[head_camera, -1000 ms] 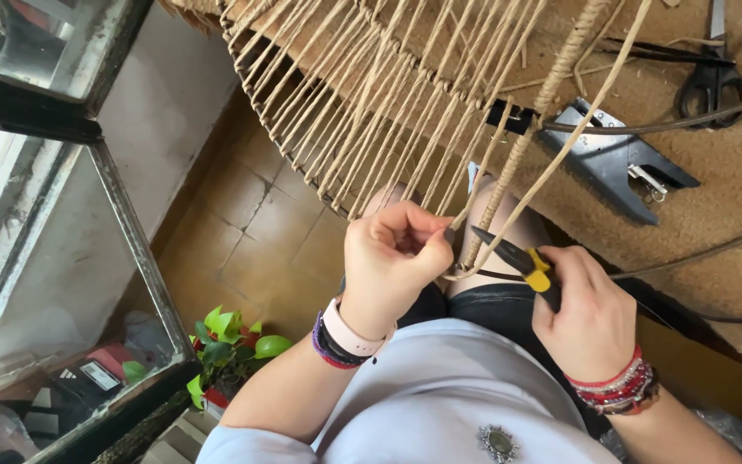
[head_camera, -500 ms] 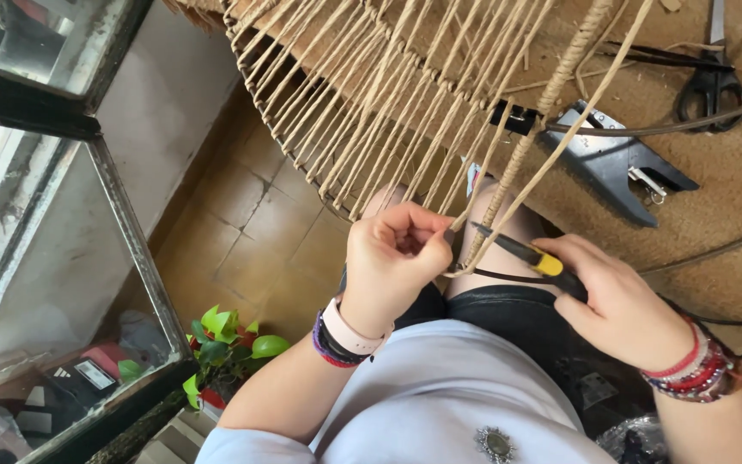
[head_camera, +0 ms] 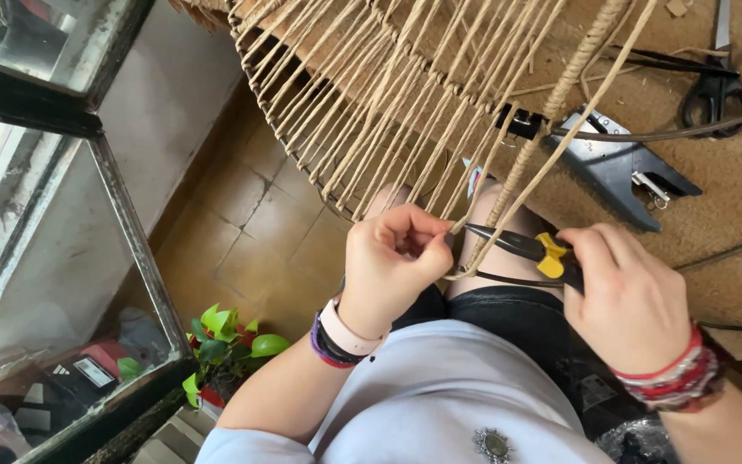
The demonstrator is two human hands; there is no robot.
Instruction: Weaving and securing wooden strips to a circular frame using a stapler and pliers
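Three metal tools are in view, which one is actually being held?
The pliers with yellow at the pivot, in the right hand; scissors and grey stapler lie untouched.

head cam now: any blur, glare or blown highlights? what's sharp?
Head view: even daylight, both hands sharp, left hand pinching the cord, right hand on the pliers; no motion blur; glass case at left reflects and washes out; scissors cut by the top edge.

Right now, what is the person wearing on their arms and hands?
Both hands are bare, with no gloves. The left hand has a pale pink band and dark purple and black bands around the wrist. The right hand has a stack of red, white and pink cord bracelets at the wrist. The forearms are uncovered; short light lilac sleeves begin higher up.
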